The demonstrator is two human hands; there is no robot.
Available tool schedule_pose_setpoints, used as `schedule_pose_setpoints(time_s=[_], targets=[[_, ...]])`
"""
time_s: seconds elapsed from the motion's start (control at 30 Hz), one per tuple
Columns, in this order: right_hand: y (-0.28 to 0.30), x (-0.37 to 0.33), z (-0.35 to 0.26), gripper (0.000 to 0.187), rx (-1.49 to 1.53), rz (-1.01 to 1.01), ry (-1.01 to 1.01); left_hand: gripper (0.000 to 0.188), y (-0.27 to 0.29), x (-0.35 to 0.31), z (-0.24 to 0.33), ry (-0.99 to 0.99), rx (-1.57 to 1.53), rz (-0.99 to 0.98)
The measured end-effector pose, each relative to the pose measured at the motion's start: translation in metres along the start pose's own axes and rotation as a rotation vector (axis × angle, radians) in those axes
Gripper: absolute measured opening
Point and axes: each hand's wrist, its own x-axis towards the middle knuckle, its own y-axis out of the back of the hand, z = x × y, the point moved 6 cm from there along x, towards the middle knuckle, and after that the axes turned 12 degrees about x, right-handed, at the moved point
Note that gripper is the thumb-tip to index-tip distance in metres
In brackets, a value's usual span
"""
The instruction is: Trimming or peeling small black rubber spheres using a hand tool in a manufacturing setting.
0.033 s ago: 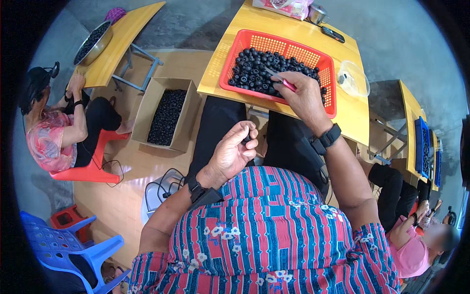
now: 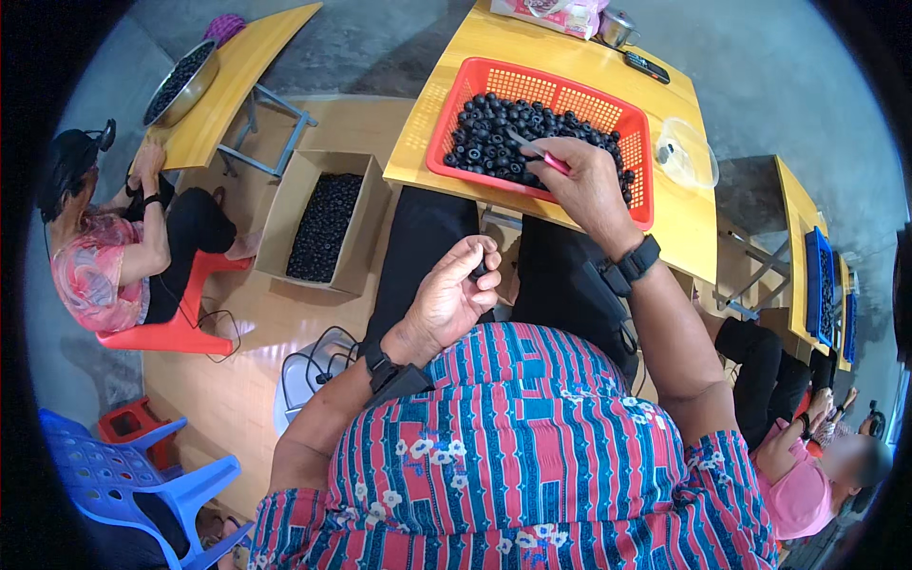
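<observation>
My right hand (image 2: 581, 182) grips a small tool with a pink handle (image 2: 556, 163) and a thin, pale metal blade; whether it is a knife I cannot tell. Its tip is over the dark pieces (image 2: 503, 133) in the red plastic basket (image 2: 439, 142). These pieces are small, black and rounded, several with a ring-shaped opening. Lower, in front of my belly, my left hand (image 2: 445, 293) is closed with thumb against fingers around one small black piece (image 2: 478, 270), mostly hidden by the fingers.
The basket stands on a yellow table (image 2: 404, 157) with a clear plastic lid or dish (image 2: 698, 157), a black phone-like device (image 2: 646, 66) and a metal cup (image 2: 616, 28). A cardboard box (image 2: 366, 237) of black pieces sits on the floor at left. Other people (image 2: 109, 256) sit on both sides.
My right hand and the pink-handled tool have shifted very slightly left over the basket. My left hand looks unmoved.
</observation>
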Motion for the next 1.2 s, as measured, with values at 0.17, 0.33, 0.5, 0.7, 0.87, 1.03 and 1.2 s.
schedule_pose_setpoints(time_s=[0.17,0.33,0.5,0.7,0.87,1.03,1.2], targets=[[-0.021,0.016,0.008,0.024,-0.109,-0.171,-0.044,0.012,0.005,0.000,-0.002,0.027,0.015,0.022],[-0.029,0.025,0.005,0.025,-0.273,-0.290,0.022,0.012,0.004,-0.001,-0.001,0.030,-0.004,0.016],[-0.033,0.028,0.002,0.024,-0.343,-0.378,0.098,0.012,0.002,-0.001,0.001,0.028,-0.002,0.010],[-0.038,0.030,0.012,0.023,-0.277,-0.363,0.009,0.012,0.004,0.000,0.000,0.031,-0.001,0.001],[-0.036,0.029,0.013,0.023,-0.248,-0.343,-0.037,0.013,0.002,0.000,0.000,0.031,-0.002,0.019],[-0.032,0.027,0.018,0.023,-0.203,-0.320,-0.089,0.013,0.004,0.000,-0.001,0.018,0.036,0.032],[-0.018,0.025,0.017,0.021,-0.018,-0.300,-0.078,0.012,0.002,-0.001,0.002,-0.030,0.122,0.072]])
